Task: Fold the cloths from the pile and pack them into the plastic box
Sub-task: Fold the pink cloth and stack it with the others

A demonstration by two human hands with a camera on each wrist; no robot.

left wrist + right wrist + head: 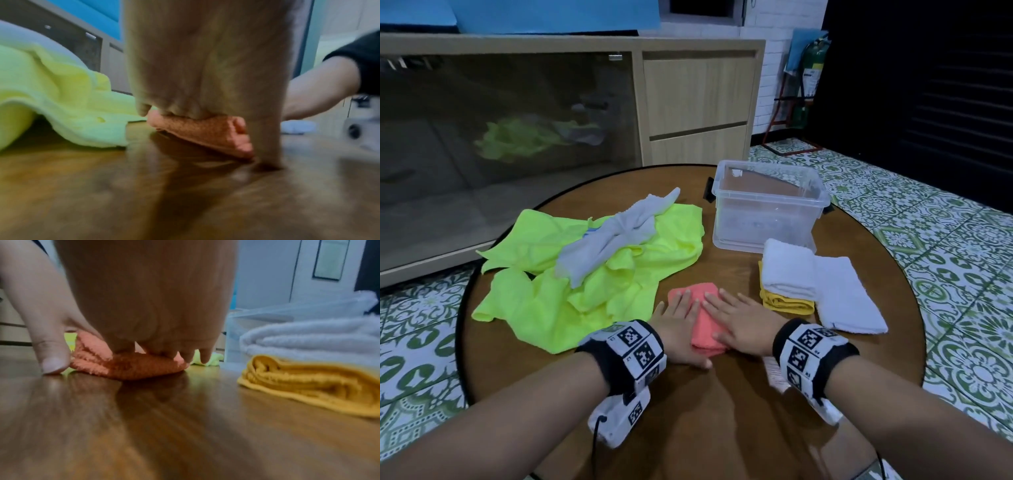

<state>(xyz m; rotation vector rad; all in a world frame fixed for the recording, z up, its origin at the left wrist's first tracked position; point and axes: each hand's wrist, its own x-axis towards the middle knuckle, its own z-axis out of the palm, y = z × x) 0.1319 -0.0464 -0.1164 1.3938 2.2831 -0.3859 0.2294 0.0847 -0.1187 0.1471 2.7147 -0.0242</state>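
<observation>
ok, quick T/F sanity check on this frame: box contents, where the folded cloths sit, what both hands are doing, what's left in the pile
1. The plastic box already holds folded cloths. False: it looks empty.
2. Both the left hand and the right hand press flat on the folded pink cloth. True.
3. A folded white cloth lies on top of the folded yellow cloth. True.
4. The grey cloth lies underneath the neon green cloths. False: it lies on top of them.
5. The pink cloth is held up off the table. False: it rests on the tabletop under the palms.
</observation>
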